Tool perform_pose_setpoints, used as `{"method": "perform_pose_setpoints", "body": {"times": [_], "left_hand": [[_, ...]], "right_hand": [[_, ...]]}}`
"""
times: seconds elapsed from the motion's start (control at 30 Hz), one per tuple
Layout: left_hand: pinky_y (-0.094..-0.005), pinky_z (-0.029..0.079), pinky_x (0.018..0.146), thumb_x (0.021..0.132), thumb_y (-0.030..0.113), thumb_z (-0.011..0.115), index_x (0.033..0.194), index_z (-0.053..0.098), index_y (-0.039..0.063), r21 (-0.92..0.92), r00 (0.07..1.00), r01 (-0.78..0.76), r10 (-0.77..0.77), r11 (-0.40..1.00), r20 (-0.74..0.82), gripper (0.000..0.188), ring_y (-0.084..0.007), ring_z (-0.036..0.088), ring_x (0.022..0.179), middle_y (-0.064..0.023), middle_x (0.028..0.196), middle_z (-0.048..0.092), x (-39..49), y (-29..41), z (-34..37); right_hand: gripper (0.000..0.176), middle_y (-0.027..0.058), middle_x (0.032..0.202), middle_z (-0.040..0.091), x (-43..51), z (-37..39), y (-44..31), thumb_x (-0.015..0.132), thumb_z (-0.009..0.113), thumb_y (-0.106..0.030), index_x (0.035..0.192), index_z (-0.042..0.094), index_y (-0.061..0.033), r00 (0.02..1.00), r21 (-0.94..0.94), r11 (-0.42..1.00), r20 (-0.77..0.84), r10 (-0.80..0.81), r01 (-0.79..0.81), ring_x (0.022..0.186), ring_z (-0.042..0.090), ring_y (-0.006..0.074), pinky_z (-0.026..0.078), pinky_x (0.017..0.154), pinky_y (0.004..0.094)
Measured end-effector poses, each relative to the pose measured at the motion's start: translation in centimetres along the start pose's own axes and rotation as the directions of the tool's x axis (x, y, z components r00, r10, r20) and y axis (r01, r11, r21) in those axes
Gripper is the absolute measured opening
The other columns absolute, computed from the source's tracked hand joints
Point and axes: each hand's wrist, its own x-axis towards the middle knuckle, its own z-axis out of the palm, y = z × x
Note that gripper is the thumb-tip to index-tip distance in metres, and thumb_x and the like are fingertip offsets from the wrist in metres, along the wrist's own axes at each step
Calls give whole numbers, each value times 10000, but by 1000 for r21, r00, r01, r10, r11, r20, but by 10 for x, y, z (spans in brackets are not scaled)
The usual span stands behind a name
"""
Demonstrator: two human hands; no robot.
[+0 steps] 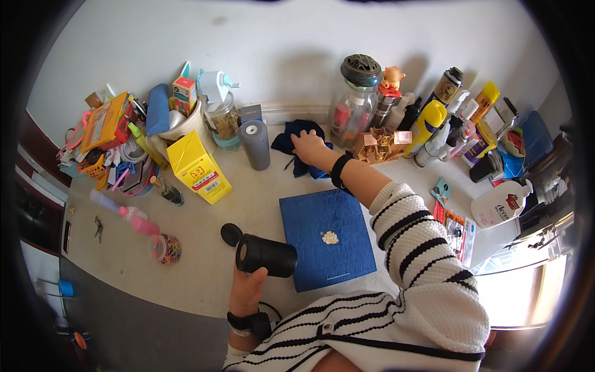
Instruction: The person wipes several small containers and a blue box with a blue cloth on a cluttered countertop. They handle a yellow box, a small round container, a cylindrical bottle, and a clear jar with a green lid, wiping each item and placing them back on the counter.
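Observation:
My left hand [248, 286] is wrapped around a black cylindrical container [269, 255], tilted on its side above the table. Its round black lid [231, 234] hangs beside the end turned to the left. At the back of the table, my right hand [310, 148] rests on a bunched dark blue cloth [295, 130]; whether the fingers pinch it cannot be told. Between my arms lies a flat blue box [325, 232] with a pale emblem, partly behind the black container. A grey cylinder [254, 146] stands to the left of the cloth.
A yellow carton [200, 169], a glass bottle [167, 191] and a tub of small coloured bands [166, 249] are at left. Keys [98, 228] lie farther out. A large glass jar [355, 109], a wooden model house [383, 145] and several spray cans and bottles crowd the back right.

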Motion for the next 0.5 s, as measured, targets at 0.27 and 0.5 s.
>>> {"method": "perform_pose_setpoints", "body": {"times": [0.27,0.5], "left_hand": [[-371,354,1115,767,42,765,1488,332,52,-43,999,-42,41,998,-23,841,-206,461,1292,-61,1394,469,7,2,-6],[-384,382,1099,748,119,819,1461,346,54,-5,999,2,-1,1000,54,858,-220,490,1268,-77,1350,499,15,5,0]], "right_hand": [[406,163,1150,609,-3,-63,9,781,685,-119,1179,616,-81,946,-221,962,-241,-216,164,1061,592,358,523,832,397],[346,233,1171,524,54,-21,16,853,632,-176,1163,559,-41,852,-456,857,-522,-38,-241,1076,554,438,521,815,510]]}}
